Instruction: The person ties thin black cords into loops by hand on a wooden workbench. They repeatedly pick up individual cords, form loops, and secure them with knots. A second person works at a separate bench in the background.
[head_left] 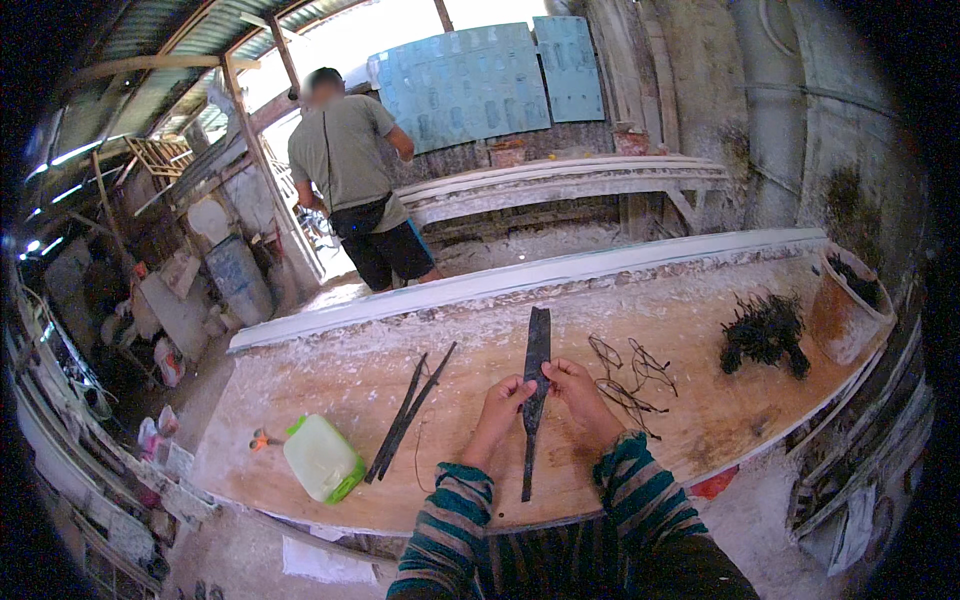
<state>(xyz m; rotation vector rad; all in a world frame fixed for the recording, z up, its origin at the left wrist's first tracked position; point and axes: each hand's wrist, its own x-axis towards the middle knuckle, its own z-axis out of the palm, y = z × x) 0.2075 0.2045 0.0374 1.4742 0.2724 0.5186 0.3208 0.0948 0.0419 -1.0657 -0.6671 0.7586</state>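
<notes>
Black strip [535, 410] pinched mid-length, bits everywhere

So the strip is gripped near its middle by the left hand [506, 397] and right hand [582, 393], thumbs and fingers closed on it, held over a pretty dusty tabletop [700, 430]. Two more dark strips [417, 411] are laid out left of the hands, with a pale jug with green ends [323, 458] farther left. Some thin cords [634, 403] are scattered just right of the hands. Well off to the right, a shaggy black bundle [765, 335] can be seen beside a grimy bucket [850, 312].
</notes>
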